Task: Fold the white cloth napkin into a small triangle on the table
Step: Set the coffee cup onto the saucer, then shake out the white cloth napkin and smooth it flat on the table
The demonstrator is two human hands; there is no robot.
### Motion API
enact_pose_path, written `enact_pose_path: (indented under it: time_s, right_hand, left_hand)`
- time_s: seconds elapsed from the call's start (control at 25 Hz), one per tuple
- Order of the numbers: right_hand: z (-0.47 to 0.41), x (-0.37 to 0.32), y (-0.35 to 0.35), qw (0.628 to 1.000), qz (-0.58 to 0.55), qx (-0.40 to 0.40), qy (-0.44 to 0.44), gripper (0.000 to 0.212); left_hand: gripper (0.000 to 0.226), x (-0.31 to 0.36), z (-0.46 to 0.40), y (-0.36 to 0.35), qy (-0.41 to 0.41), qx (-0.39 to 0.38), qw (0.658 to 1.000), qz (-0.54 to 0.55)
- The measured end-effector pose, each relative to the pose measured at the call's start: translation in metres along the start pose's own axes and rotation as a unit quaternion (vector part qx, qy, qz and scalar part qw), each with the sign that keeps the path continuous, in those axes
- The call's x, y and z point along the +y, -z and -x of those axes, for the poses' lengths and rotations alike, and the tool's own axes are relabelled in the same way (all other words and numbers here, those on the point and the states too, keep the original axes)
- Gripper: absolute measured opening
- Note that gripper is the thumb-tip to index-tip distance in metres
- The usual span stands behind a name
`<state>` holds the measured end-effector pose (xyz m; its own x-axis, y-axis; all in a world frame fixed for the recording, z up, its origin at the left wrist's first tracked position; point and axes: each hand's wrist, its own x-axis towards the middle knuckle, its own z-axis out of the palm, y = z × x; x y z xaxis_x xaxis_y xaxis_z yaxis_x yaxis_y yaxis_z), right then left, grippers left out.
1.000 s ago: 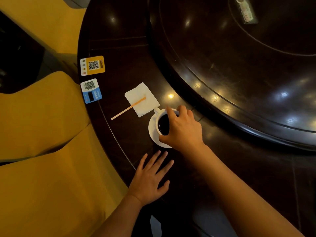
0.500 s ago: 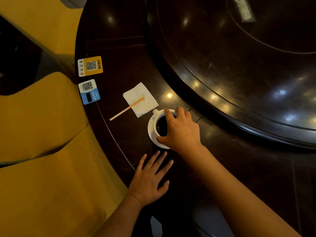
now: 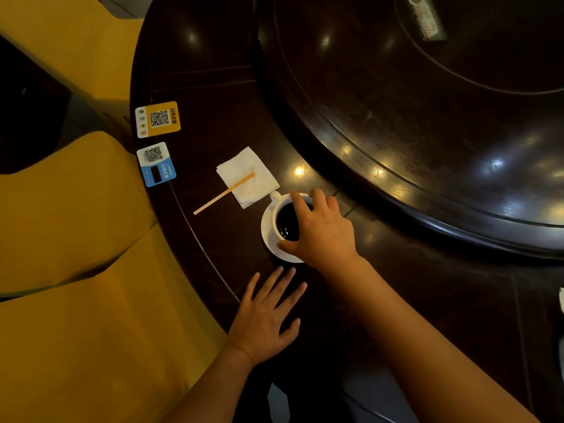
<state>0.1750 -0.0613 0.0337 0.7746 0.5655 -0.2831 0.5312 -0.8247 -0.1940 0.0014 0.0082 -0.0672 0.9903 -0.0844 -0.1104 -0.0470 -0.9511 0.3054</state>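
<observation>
**Napkin untouched, cup in the way**

Folding hasn't begun, by the look of it. The napkin point(image 3: 247, 177) lies flat on the dark desk point(image 3: 213, 87), already a small folded square, w/ a wooden stir stick point(image 3: 224, 193) resting across it & sticking out toward the desk edge. Its near corner sits just beside the handle of a white cup point(image 3: 282, 216) of dark coffee, which stands on a saucer point(image 3: 267, 236).

Right hand point(image 3: 320, 230) is on the cup from above, fingers curled over the rim, thumb at the near side: gripping it. Left hand point(image 3: 265, 315) lies flat on the desk near the edge, fingers straight & spread, holding nothing.

Step in hand, prob.: clearing room, i.e. shifting the cup away from the napkin. Next move calls for taking the stick off the napkin, then bringing one corner over to the opposite one for a triangle. Cup is full, so slide it gently or it may spill.

Writing: two stickers near the desk edge, an orange sticker point(image 3: 157, 119) & a blue sticker point(image 3: 156, 163), each w/ a QR code & Chinese characters too small to read w/ certainty. A label point(image 3: 427, 21) on the raised round centre is blurred.
</observation>
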Motion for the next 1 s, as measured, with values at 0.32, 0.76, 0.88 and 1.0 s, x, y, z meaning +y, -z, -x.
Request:
enact_pose_path:
  time_s: [0.32,0.76,0.88,1.0]
  right_hand:
    - [0.013,0.005,0.007,1.0,-0.001,-0.002,0.028,0.087]
    - [0.166,0.106,0.0,0.983,-0.06,0.051,-0.166,0.025]
    - [0.214,0.142,-0.014,0.968,-0.032,0.029,-0.247,0.026]
    - [0.255,0.18,-0.03,0.947,-0.014,0.032,-0.318,0.037]
  left_hand:
    - [0.062,0.005,-0.001,0.007,0.006,-0.006,1.0,-0.019]
    - [0.03,0.077,-0.03,0.044,0.01,-0.098,0.989,-0.11]
    - [0.024,0.133,-0.062,0.051,-0.083,-0.136,0.984,-0.08]
    - [0.029,0.192,-0.099,0.048,-0.177,-0.173,0.965,-0.083]
